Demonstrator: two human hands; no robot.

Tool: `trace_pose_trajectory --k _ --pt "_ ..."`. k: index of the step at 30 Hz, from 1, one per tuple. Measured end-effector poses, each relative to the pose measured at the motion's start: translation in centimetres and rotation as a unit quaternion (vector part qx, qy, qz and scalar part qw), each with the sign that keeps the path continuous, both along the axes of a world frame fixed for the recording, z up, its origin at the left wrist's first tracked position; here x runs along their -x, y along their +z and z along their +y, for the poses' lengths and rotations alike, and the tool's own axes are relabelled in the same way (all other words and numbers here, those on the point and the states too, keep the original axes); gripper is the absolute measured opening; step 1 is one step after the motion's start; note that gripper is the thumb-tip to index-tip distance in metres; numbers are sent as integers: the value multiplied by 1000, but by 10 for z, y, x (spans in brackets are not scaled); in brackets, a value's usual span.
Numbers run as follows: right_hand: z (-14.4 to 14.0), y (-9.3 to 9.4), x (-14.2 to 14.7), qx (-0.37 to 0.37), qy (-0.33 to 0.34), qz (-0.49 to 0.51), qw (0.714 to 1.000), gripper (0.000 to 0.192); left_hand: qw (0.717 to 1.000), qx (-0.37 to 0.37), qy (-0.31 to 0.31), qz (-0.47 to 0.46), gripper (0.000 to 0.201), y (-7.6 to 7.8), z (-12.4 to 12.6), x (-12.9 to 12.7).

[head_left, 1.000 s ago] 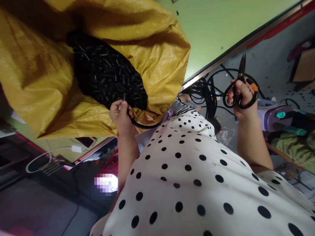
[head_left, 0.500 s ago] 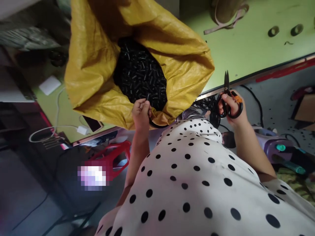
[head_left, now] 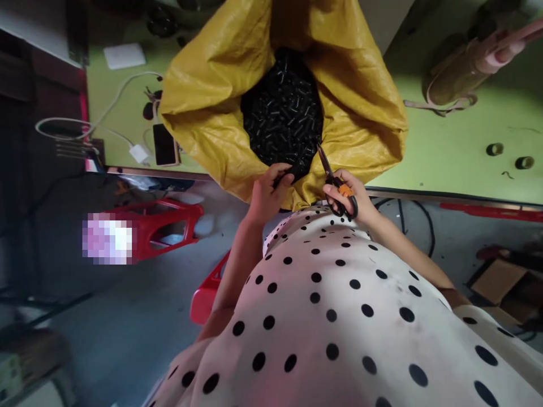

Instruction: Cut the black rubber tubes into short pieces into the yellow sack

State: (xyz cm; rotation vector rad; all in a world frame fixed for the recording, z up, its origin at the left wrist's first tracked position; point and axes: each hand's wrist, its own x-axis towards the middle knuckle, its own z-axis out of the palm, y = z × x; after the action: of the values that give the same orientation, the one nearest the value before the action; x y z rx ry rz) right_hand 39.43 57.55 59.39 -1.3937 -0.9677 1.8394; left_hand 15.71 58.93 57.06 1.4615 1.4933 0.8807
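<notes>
Our left hand (head_left: 268, 189) pinches a thin, limp black cable (head_left: 285, 176) at the yellow sack's (head_left: 212, 107) 6 o'clock rim. Our right hand (head_left: 350, 195) grips rigid, sharp scissors (head_left: 333, 180) by the loops, at the cable's 3 o'clock.

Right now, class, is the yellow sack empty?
No, the yellow sack is filled with small black pieces visible through its open mouth.

The person wears a loose cream garment (head_left: 339, 316) printed with scattered round black polka dots, filling the lower right of the frame. Both forearms are bare, without sleeves or jewellery.
</notes>
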Motion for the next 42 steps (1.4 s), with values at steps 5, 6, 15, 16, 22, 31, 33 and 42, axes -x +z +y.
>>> trace_pose_trajectory --k 5,6,15,16,22,31,33,42 --pt "13 -3 -1 -82 76 -42 993 63 999 -1 30 -20 26 5 -4 2" --pt "14 -6 -2 -99 89 -56 990 62 999 -6 32 -27 27 6 -4 3" --pt "13 -14 10 -97 172 -64 978 59 999 -36 33 -13 22 9 6 13" --pt "13 -13 13 -97 173 -62 978 60 999 -35 27 -11 21 8 7 13" --pt "11 -11 22 -106 161 -74 978 61 999 -29 -11 -7 17 6 15 11" --pt "18 -28 27 -142 139 -116 973 61 998 -37 -51 32 19 -3 22 7" --pt "22 -31 27 -155 144 -127 969 61 997 -36 -52 32 20 -6 26 9" --pt "39 -45 35 -153 161 -137 965 68 1000 10 24 14 20 -21 32 8"
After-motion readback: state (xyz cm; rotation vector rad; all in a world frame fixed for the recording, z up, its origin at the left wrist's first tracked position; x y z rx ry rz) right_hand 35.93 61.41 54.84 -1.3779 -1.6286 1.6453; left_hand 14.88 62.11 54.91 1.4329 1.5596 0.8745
